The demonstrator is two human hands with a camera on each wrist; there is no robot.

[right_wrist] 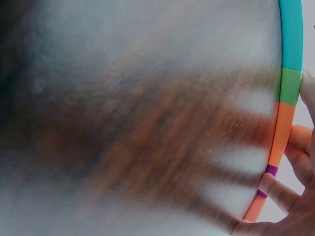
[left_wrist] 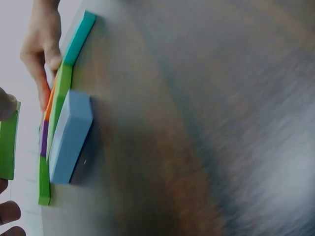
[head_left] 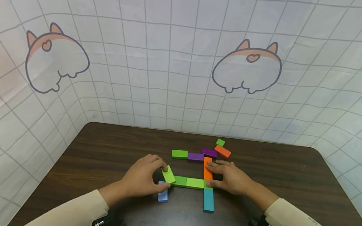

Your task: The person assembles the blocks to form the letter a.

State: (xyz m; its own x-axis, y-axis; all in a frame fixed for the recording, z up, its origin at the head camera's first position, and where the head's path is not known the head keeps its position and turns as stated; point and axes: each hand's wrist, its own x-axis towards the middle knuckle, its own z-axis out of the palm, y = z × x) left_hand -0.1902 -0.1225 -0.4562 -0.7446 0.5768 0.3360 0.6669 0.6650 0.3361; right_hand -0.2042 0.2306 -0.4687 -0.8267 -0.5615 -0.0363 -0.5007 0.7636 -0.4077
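Observation:
My left hand [head_left: 143, 177] pinches a light green block [head_left: 168, 174] between thumb and fingers, tilted, just left of a row of blocks. Under its lower end lies a blue block [head_left: 162, 196], partly hidden by the thumb. The row holds a green block [head_left: 179, 181] and a lime block [head_left: 195, 183]. It meets a small green block [head_left: 208, 185], with an orange block [head_left: 207, 171] beyond it and a teal block [head_left: 209, 201] on the near side. My right hand [head_left: 233, 178] rests at this column, fingers extended onto the orange block and thumb at the small green one.
Farther back lie a green block [head_left: 180, 154] and a purple block [head_left: 195, 157] end to end. A dark purple block [head_left: 209, 152], a red-orange block [head_left: 222, 152] and a small green piece [head_left: 220, 142] trail toward the back. The dark wooden table [head_left: 110, 142] meets a gridded cloth [head_left: 179, 55].

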